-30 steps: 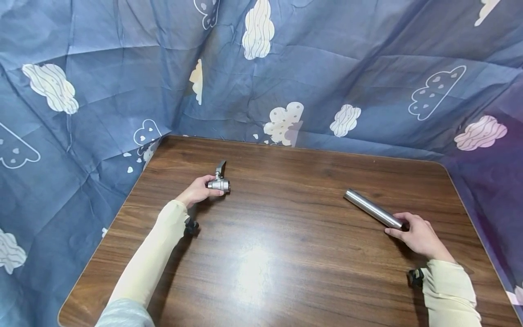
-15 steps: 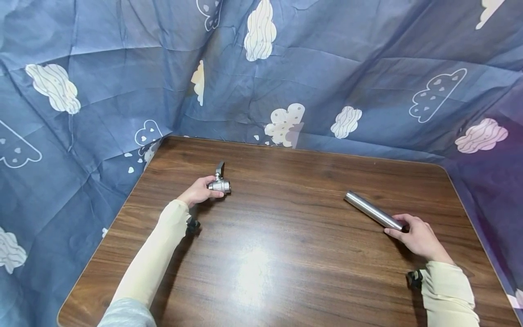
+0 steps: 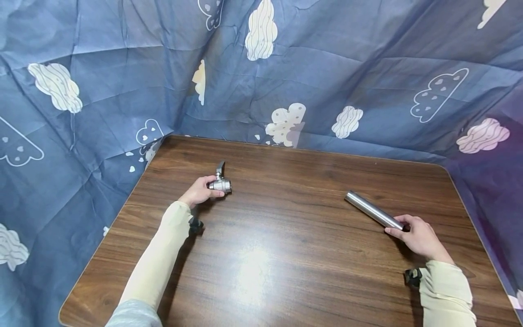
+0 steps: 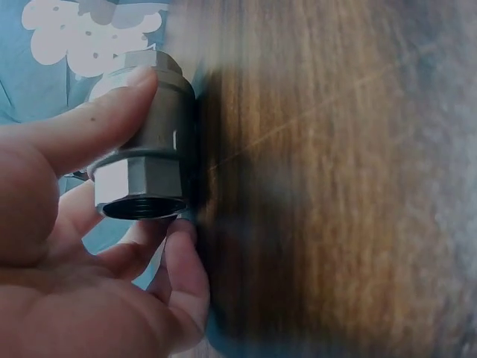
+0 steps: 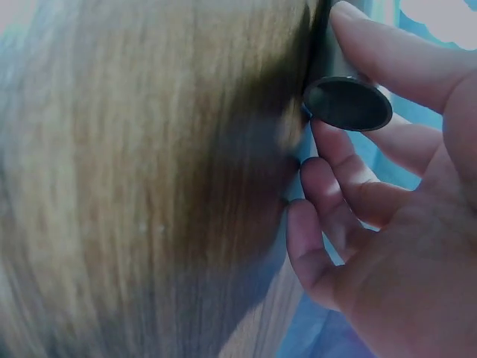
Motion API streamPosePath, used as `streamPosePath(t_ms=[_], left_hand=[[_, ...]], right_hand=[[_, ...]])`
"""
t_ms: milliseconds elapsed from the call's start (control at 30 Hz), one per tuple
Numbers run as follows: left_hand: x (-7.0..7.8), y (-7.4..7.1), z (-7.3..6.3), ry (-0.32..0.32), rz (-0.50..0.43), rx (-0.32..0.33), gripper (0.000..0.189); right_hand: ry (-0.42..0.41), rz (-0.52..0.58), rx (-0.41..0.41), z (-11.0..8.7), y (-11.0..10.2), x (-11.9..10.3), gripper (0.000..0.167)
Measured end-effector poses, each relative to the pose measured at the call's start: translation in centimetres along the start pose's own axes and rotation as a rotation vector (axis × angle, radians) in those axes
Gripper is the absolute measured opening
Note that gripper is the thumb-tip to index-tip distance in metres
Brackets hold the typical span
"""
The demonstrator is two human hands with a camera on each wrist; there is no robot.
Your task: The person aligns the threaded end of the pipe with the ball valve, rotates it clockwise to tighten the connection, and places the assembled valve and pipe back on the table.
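The left hand [image 3: 200,190] gripped a metal valve [image 3: 221,185] on the tabletop [image 3: 286,236]; the right hand [image 3: 418,236] pinched the near end of a steel pipe [image 3: 372,209].

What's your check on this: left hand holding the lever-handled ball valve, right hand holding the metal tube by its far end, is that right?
Not quite: the right hand holds the metal tube by its near end, not its far end, as the head view shows. The left hand does hold the lever-handled ball valve.
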State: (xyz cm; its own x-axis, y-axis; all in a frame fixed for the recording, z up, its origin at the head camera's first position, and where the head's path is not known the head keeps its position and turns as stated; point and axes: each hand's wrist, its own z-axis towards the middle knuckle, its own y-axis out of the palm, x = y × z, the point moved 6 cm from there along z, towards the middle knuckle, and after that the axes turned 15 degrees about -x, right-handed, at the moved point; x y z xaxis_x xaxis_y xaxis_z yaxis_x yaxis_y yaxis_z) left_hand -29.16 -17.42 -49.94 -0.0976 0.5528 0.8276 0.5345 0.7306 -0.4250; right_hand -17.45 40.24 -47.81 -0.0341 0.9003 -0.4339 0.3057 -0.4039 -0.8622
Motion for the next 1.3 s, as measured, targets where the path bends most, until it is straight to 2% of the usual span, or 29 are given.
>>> streamPosePath(t_ms=[167, 533, 800, 1033, 1267, 1300], left_hand=[[0.0, 0.0, 0.0, -0.012, -0.034, 0.006, 0.065], [0.0, 0.0, -0.1, 0.014, -0.014, 0.023, 0.066], [0.1, 0.1, -0.2, 0.025, 0.011, 0.046, 0.068], [0.3, 0.0, -0.3, 0.080, 0.024, 0.086, 0.066], [0.5, -0.4, -0.4, 0.150, -0.035, 0.126, 0.063], [1.1, -0.4, -0.8, 0.154, -0.036, 0.130, 0.063]], right_hand=[[0.026, 0.035, -0.022, 0.0, 0.0, 0.3, 0.046], [0.068, 0.073, 0.021, -0.4, -0.1, 0.7, 0.051], [0.084, 0.124, -0.004, -0.4, 0.2, 0.8, 0.054], [0.087, 0.174, 0.019, -0.5, 0.4, 0.7, 0.056], [0.110, 0.251, 0.029, -0.3, 0.3, 0.3, 0.056], [0.107, 0.260, 0.030, -0.3, 0.3, 0.2, 0.055]])
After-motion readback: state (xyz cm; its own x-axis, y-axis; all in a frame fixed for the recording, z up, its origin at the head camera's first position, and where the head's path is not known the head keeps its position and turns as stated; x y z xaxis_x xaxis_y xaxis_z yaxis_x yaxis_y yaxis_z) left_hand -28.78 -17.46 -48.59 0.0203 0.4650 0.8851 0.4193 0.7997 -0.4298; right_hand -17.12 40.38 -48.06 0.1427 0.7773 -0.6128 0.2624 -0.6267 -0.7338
